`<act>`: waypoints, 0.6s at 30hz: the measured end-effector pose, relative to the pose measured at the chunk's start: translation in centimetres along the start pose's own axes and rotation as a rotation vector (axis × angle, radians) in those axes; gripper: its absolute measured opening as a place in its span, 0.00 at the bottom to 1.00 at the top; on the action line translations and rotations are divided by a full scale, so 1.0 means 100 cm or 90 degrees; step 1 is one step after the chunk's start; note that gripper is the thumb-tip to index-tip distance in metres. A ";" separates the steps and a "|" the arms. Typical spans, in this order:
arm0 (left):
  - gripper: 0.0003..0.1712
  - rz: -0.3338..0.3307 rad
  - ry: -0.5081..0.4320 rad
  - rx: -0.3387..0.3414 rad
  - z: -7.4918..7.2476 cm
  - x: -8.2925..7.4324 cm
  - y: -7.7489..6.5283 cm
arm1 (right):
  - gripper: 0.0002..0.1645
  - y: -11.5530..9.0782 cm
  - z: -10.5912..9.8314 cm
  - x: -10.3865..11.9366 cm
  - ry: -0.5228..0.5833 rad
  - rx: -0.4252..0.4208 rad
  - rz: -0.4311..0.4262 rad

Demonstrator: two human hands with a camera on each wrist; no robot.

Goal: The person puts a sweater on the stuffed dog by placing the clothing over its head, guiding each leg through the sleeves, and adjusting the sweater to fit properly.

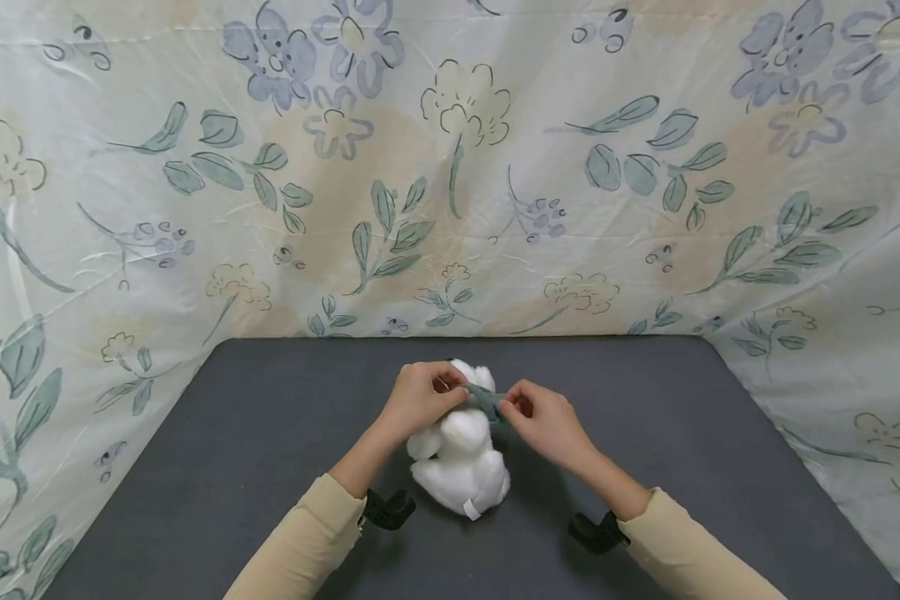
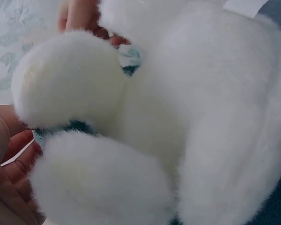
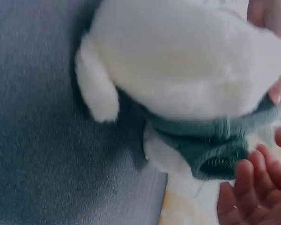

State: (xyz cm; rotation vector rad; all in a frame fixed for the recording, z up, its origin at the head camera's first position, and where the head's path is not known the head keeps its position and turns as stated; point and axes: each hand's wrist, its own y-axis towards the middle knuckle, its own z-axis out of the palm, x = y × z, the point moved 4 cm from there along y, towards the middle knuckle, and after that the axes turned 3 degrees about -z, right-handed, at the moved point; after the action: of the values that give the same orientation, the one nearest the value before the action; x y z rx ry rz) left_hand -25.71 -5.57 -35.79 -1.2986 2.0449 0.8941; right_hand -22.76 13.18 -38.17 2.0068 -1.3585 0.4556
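Observation:
A white plush toy (image 1: 461,450) sits on the dark tabletop, with a white tag (image 1: 472,509) low on its body. Around its upper part is a green knitted garment (image 3: 206,129), whose opening shows in the right wrist view. My left hand (image 1: 423,396) pinches the garment's edge on the left, close to the toy's head. On the other side, my right hand (image 1: 543,421) pinches the garment between thumb and forefinger, its remaining fingers (image 3: 246,185) loosely bent beside the opening. In the left wrist view, the white fur hides most of the garment.
The dark grey table (image 1: 285,450) extends around the toy on both sides. A floral cloth (image 1: 390,225) hangs behind the table and along its sides. Each wrist carries a black device, one on the left (image 1: 390,509) and one on the right (image 1: 596,533).

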 end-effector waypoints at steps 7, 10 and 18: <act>0.02 0.012 -0.011 0.007 0.000 -0.007 -0.002 | 0.12 0.000 0.012 0.005 -0.021 0.026 0.005; 0.03 0.016 -0.015 0.016 0.002 -0.008 -0.003 | 0.15 0.004 0.016 0.005 -0.041 0.009 0.008; 0.02 0.016 -0.008 0.032 0.006 -0.007 -0.004 | 0.04 0.012 0.022 0.007 -0.023 -0.020 -0.029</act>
State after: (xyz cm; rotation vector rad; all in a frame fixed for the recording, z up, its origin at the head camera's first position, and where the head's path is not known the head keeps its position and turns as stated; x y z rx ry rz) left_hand -25.04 -4.85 -35.76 -1.2408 2.0647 0.8533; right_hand -23.76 10.93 -38.89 2.0241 -1.3309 0.3773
